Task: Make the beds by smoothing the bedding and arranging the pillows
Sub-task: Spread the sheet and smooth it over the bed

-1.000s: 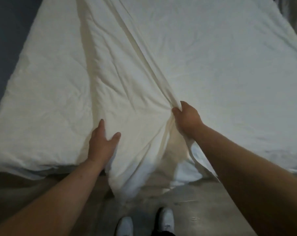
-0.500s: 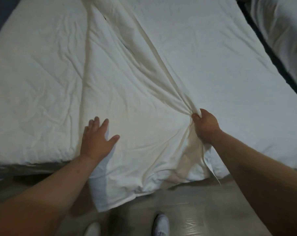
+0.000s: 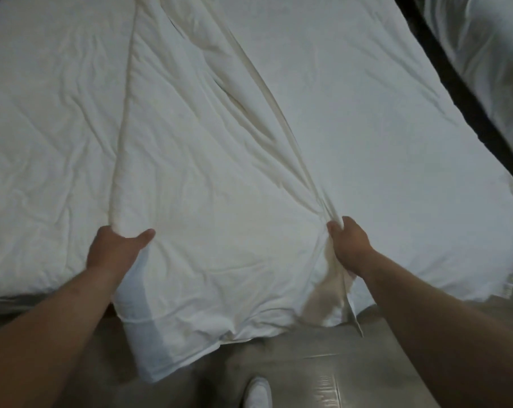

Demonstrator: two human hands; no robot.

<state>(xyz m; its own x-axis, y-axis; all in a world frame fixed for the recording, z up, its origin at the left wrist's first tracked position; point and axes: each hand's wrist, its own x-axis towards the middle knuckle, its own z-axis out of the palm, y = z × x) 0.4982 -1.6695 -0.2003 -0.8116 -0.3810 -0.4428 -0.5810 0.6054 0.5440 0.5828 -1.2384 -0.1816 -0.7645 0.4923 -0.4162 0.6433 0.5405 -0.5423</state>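
both hands' grip point(image 3: 114, 248) point(image 3: 348, 242) on the white duvet point(image 3: 220, 187), bunched folds

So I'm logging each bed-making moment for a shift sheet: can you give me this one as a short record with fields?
left hand: gripping a raised fold of the duvet
right hand: clutching a bunched ridge of the duvet
duvet state: wrinkled, folded strip down the middle, its near end hanging over the bed's edge toward the floor
pillows: none in view
second bed: at right, across a dark gap
shoe: white, on the floor
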